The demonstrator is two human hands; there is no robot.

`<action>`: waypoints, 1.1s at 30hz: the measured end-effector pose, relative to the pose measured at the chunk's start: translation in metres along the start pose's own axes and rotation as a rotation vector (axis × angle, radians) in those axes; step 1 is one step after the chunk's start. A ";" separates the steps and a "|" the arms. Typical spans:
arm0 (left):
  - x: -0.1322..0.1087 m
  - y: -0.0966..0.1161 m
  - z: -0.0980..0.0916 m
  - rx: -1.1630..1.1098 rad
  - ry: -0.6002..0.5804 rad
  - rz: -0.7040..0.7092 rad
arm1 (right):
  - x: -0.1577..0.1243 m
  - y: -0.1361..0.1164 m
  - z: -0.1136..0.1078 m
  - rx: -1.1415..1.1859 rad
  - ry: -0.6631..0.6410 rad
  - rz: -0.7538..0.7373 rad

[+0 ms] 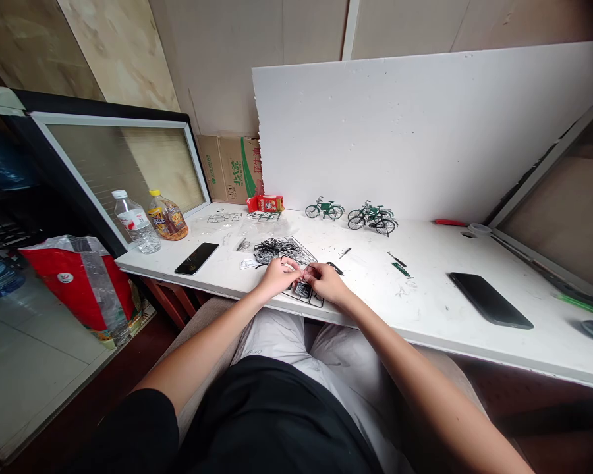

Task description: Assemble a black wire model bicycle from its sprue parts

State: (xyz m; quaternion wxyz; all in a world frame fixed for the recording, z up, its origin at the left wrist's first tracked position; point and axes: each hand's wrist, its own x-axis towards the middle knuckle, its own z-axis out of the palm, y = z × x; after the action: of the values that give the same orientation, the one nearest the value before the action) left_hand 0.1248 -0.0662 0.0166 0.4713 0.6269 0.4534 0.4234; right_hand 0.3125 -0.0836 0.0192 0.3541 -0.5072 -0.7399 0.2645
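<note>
My left hand (279,276) and my right hand (325,281) meet near the table's front edge, thumbs and fingertips pinched together. Whatever lies between the fingers is too small and covered to name. Beneath and behind them is a heap of black plastic model parts (277,249), some on thin frames. A flat black parts frame (317,301) pokes out below my right hand. Farther back stand small green model bicycles, one (325,209) on the left and an overlapping group (372,218) to its right.
Phones lie left (196,258) and right (490,300). A craft knife (396,259) and a green strip (400,269) are right of my hands. Green parts frames (264,216) lie by a red box (269,203). A clear bottle (137,224) and a yellow-capped bottle (168,217) stand left.
</note>
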 end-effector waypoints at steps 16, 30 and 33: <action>0.001 -0.002 0.000 -0.018 0.000 -0.004 | -0.001 -0.004 -0.002 0.003 -0.006 -0.006; 0.001 -0.001 0.000 -0.016 0.016 -0.008 | -0.001 -0.006 -0.002 -0.026 -0.003 0.003; 0.001 -0.002 0.000 -0.023 0.013 -0.008 | -0.001 -0.005 -0.001 -0.024 -0.002 -0.005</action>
State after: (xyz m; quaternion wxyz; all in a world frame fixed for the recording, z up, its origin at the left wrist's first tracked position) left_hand 0.1251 -0.0646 0.0149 0.4770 0.6168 0.4541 0.4310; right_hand 0.3108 -0.0862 0.0239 0.3482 -0.5093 -0.7444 0.2553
